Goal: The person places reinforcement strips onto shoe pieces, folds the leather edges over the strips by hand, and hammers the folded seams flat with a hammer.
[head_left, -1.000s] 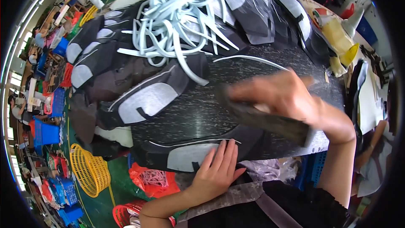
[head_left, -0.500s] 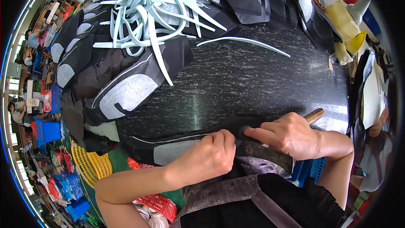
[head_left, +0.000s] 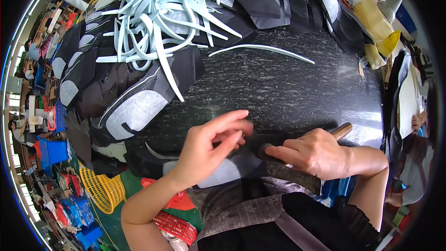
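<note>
My right hand point(head_left: 316, 153) is closed around a hammer point(head_left: 297, 176) close to its head. The wooden end of its handle sticks out behind the hand, and the dark metal head reaches over a black shoe-upper piece point(head_left: 253, 160). That piece lies along the near edge of the table and carries a pale grey patch point(head_left: 223, 175). Above it my left hand point(head_left: 204, 146) is raised with fingers apart, the fingertips smeared by motion. I see nothing held in it. A loose pale blue strip point(head_left: 265, 49) lies further back on the dark speckled tabletop point(head_left: 274, 88).
A tangled heap of pale blue strips point(head_left: 158, 14) covers stacked black pieces point(head_left: 186, 67) at the back left. More black pieces point(head_left: 269, 4) line the far edge. Yellow containers point(head_left: 374, 23) stand far right. A yellow basket point(head_left: 100, 188) and red basket point(head_left: 174, 227) sit below the table.
My left hand has lifted off the black piece, and its fingers have spread. The right hand with the hammer has barely moved. The whole view has shifted slightly.
</note>
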{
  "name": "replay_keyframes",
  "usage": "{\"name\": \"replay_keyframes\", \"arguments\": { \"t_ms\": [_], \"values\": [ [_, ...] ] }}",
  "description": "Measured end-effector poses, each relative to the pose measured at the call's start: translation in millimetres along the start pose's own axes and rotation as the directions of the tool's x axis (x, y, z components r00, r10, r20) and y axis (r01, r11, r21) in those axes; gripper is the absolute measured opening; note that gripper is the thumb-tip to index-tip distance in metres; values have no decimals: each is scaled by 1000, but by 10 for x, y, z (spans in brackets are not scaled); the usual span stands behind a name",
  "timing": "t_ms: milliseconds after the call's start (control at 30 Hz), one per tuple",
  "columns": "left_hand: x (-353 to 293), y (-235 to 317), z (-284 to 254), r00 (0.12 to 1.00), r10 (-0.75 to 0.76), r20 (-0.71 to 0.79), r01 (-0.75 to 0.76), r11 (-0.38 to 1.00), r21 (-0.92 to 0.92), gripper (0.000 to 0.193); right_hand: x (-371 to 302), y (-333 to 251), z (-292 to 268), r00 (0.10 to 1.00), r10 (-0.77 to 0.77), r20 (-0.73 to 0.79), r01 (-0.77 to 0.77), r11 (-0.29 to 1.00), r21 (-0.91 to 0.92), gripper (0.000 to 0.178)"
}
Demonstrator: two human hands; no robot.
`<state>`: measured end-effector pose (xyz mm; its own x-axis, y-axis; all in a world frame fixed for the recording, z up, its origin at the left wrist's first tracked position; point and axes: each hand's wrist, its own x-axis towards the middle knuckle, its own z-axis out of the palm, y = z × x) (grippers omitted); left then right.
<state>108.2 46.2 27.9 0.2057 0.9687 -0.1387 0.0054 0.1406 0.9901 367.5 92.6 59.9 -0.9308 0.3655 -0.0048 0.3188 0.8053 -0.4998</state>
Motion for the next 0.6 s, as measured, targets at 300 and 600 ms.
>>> {"name": "replay_keyframes", "arguments": {
  "t_ms": [300,600],
  "values": [
    [-48,159,-11,961,184,209,-278,667,691,55,-29,-31,14,999,32,-6,-32,999,20,47],
    [-16,117,-47,744,323,584,-661,232,714,23,-3,-54,-20,998,59,21,-59,998,0,46]
  ]
}}
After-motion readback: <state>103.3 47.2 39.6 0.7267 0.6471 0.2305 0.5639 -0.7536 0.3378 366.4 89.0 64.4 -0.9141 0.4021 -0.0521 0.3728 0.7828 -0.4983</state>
